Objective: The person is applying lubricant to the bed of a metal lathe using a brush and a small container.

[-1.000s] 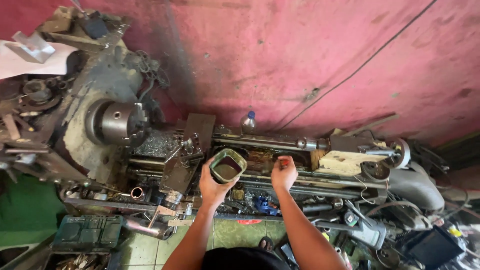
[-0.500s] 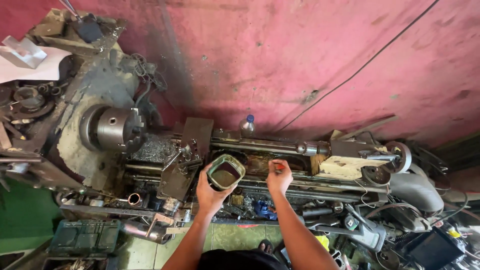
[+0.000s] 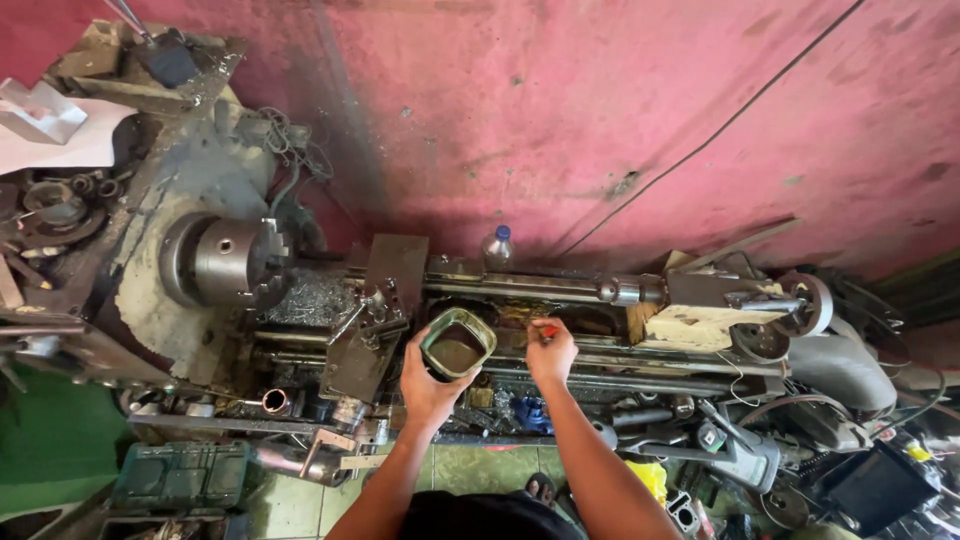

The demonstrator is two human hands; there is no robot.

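My left hand (image 3: 425, 385) grips a squarish green tin (image 3: 457, 345) with brown liquid in it, held above the bed of a metal lathe (image 3: 560, 345). My right hand (image 3: 550, 352) is closed on a small tool with a red tip (image 3: 549, 330), just right of the tin and over the lathe bed. The lathe's chuck (image 3: 228, 262) stands to the left, and its tool carriage (image 3: 375, 320) sits right beside my left hand.
A plastic bottle with a blue cap (image 3: 497, 246) stands behind the bed against the pink wall (image 3: 600, 120). The tailstock (image 3: 720, 310) is at the right. Machine parts and scrap crowd the right side, and a green toolbox (image 3: 185, 475) lies lower left.
The view has shifted slightly rightwards. My right hand has dropped a little closer to the lathe bed, and the tin stays in my left hand.
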